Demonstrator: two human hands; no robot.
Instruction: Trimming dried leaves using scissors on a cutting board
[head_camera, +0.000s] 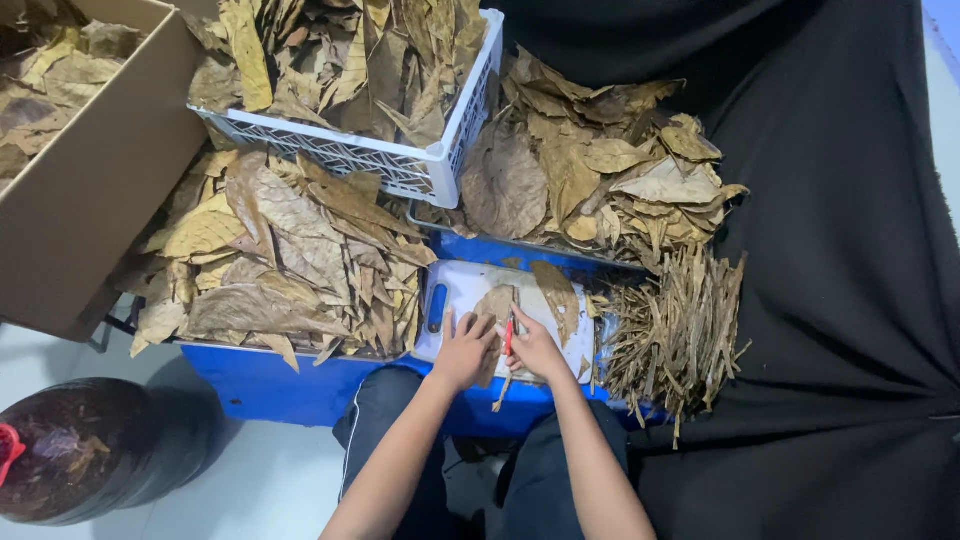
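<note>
Brown dried leaves surround us on every side in the head view. Our left hand (463, 348) lies flat with fingers spread, pressing a dried leaf (495, 303) onto the white cutting board (458, 283), which sits at the near edge of the blue table (265, 385). Our right hand (534, 347) is closed around a small red-handled cutter (509, 336), its tip at the leaf just beside the left fingers. A second leaf (557, 295) rests on the board's right part. Loose leaves (280, 255) crowd the board's left edge, a heap of leaf stems (675, 320) its right. Behind stand a white crate (400, 165) of leaves and a cardboard box (90, 180); a dark bag (95, 450) stands on the floor.
</note>
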